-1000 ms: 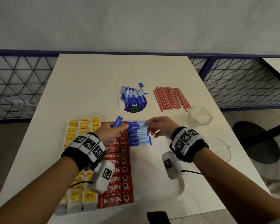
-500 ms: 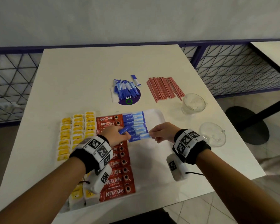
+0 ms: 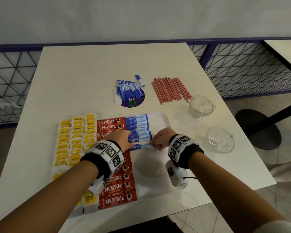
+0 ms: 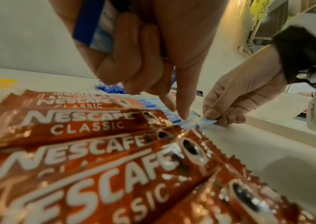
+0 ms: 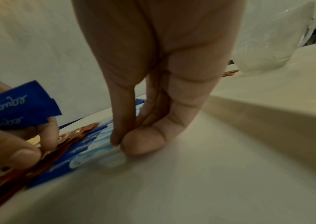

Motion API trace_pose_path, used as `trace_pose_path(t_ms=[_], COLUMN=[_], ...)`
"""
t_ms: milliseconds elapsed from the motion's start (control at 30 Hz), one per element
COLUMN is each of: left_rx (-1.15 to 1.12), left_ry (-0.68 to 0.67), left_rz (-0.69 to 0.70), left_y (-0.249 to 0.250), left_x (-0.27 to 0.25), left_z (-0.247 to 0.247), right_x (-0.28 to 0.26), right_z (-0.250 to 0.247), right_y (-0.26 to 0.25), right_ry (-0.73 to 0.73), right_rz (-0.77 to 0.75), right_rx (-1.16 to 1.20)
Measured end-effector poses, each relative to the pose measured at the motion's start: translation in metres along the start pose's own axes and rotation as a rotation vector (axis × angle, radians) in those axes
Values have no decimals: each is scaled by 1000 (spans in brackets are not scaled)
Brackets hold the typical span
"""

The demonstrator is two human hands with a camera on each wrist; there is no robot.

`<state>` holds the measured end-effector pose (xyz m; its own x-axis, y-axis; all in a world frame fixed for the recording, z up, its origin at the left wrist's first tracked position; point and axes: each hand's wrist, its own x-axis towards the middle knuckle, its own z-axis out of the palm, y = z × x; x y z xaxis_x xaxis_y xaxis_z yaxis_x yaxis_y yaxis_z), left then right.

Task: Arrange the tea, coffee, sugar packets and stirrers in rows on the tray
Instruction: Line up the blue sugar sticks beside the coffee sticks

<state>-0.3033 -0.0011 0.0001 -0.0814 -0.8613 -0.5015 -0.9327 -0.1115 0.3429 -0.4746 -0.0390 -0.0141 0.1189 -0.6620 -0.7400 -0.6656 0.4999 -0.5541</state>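
On the white tray (image 3: 160, 117) lie rows of yellow tea packets (image 3: 76, 137), red Nescafe coffee sticks (image 3: 117, 189) and blue sugar packets (image 3: 138, 127). My right hand (image 3: 155, 144) pinches the pale right end of the nearest sugar packet (image 3: 140, 146) between thumb and forefinger, low on the tray floor (image 5: 172, 189). My left hand (image 3: 124, 140) presses a fingertip (image 4: 183, 116) on that packet's left end while its curled fingers hold spare sugar packets (image 4: 92, 27), which also show in the right wrist view as spare packets (image 5: 18, 109). Red stirrers (image 3: 170, 89) lie on the table beyond the tray.
A loose heap of sugar packets (image 3: 128, 89) sits on a purple sticker behind the tray. Two glass cups (image 3: 201, 106) (image 3: 218, 140) stand right of the tray near the table's right edge. The tray's right half is bare. A metal railing runs behind the table.
Both hands have come nearer along the sugar row. A further packet now lies at the row's near end, held at both ends. The head view has shifted slightly.
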Motion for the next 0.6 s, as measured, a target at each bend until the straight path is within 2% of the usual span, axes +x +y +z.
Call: trace_pose_path(t_ms=[267, 600], left_rx=[149, 142], left_ry=[-42, -61], left_rz=[-30, -70], left_y=[9, 8], left_x=[7, 11], left_z=[5, 6], right_x=[6, 11], right_z=[-4, -7], right_y=[-3, -4], right_ry=[-30, -51], right_rz=[26, 16], right_rx=[-2, -50])
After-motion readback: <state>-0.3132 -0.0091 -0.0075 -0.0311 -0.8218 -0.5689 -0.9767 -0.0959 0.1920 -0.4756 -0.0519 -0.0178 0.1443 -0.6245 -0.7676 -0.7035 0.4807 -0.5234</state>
